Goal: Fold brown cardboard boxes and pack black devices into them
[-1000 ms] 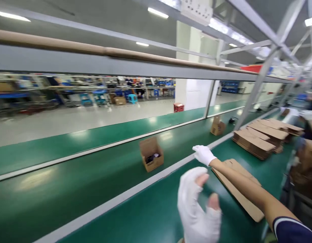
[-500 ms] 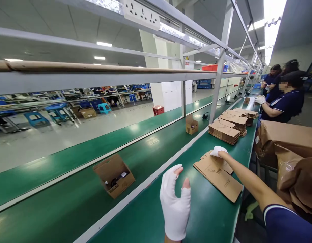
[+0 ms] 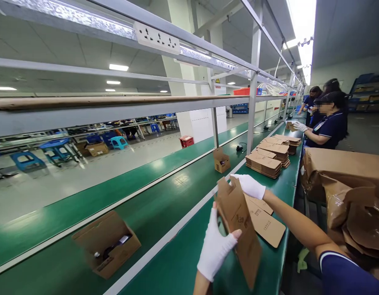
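Both hands are on one flat carton blank (image 3: 238, 221), lifted off the green bench (image 3: 183, 262) and standing roughly on edge, tilted, with the printed brown face toward the camera.

Left hand (image 3: 215, 246), in a white glove with open fingertips, is closed on the blank's near left edge, thumb on the front face and fingers wrapped behind. Right hand (image 3: 249, 186), also gloved, grips the blank's far top edge with fingers curled over it; the arm reaches in from the lower right, dark blue sleeve (image 3: 349, 274) at the shoulder.

The blank sits mid-frame, just above the bench, right of the white rail (image 3: 177, 235) that separates bench from belt (image 3: 85, 246). Directly behind it, more flat blanks (image 3: 266, 223) lie on the bench, partly hidden by the lifted one.

On the belt, near left: an open box (image 3: 106, 243) with something dark inside, blurred. Farther along the belt: a smaller open box (image 3: 221, 160), with a dark item and cable (image 3: 240, 147) just past it.

Far end of the bench: two stacks of flat blanks (image 3: 264, 164), side by side. A co-worker in a dark blue shirt (image 3: 330, 129) stands beyond them, gloved hand (image 3: 300, 126) over the bench; more people behind.

Right edge: brown paper wrapping (image 3: 346, 180), crumpled, beside the bench. Overhead: a metal frame with a socket strip (image 3: 157, 37).
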Demonstrator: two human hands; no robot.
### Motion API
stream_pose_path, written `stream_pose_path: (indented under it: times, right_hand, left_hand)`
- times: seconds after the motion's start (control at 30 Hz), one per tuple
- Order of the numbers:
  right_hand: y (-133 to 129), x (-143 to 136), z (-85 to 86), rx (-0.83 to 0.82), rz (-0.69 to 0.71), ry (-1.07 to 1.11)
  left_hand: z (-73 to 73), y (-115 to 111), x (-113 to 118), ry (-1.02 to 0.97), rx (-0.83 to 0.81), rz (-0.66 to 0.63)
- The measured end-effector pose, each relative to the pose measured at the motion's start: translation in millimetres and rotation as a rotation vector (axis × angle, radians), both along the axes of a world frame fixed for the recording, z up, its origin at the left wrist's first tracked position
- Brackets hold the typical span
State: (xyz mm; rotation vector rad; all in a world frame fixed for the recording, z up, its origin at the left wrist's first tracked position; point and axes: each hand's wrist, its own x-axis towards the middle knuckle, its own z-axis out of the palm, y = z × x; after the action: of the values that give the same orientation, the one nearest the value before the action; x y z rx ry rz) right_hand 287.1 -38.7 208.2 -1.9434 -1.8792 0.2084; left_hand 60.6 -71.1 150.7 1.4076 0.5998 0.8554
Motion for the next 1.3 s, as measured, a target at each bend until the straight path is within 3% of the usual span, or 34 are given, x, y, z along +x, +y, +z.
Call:
stream_pose_path:
  times: [0.13, 0.2, 0.3, 0.37, 0.4, 0.5, 0.57, 0.7, 0.87, 0.97, 1.1, 1.23, 1.3]
  right_hand:
    - [-13, -15, -0.9, 0.022, 0.343, 0.375]
    - [-16, -21, -4.0, 0.11, 0.353, 0.51]
    - [-22, -31, -2.9, 0.473, 0.21, 0.444]
    - [-28, -38, 3.1, 0.698, 0.222, 0.255]
    - [-31, -41, 6.9, 0.732, 0.272, 0.115]
    - [-35, -48, 16.4, 0.595, 0.439, -0.285]
    - [-31, -50, 18.8, 0.511, 0.473, -0.411]
    - [-19, -52, 13.7, 0.403, 0.516, -0.501]
    - [-17, -57, 1.1, 0.23, 0.682, -0.502]
    - [-23, -58, -3.4, 0.186, 0.742, -0.464]
    - [-26, -58, -9.3, 0.241, 0.778, -0.46]
    - [-20, -54, -17.6, 0.453, 0.794, -0.341]
    - [-14, -49, -19.9, 0.614, 0.723, -0.167]
  left_hand:
    - [5.7, 12, -20, -0.156, -0.1, 0.053]
    - [6.4, 16, -26, -0.196, -0.118, 0.036]
    - [6.4, 18, -28, -0.248, -0.123, 0.038]
    - [6.3, 18, -27, -0.231, -0.128, 0.097]
    - [6.2, 17, -27, -0.224, -0.131, 0.112]
    - [5.4, 17, -26, -0.229, -0.135, 0.098]
    - [4.1, 17, -25, -0.225, -0.126, 0.105]
    - [0.1, 16, -25, -0.153, -0.059, 0.191]
    - [-4.4, 15, -30, 0.041, 0.099, 0.281]
    - [-3.9, 14, -35, 0.184, 0.224, 0.212]
    - [1.6, 14, -39, 0.262, 0.251, 0.04]
    - [7.9, 14, -39, 0.326, 0.34, 0.084]
    - [10.0, 15, -39, 0.347, 0.375, 0.141]
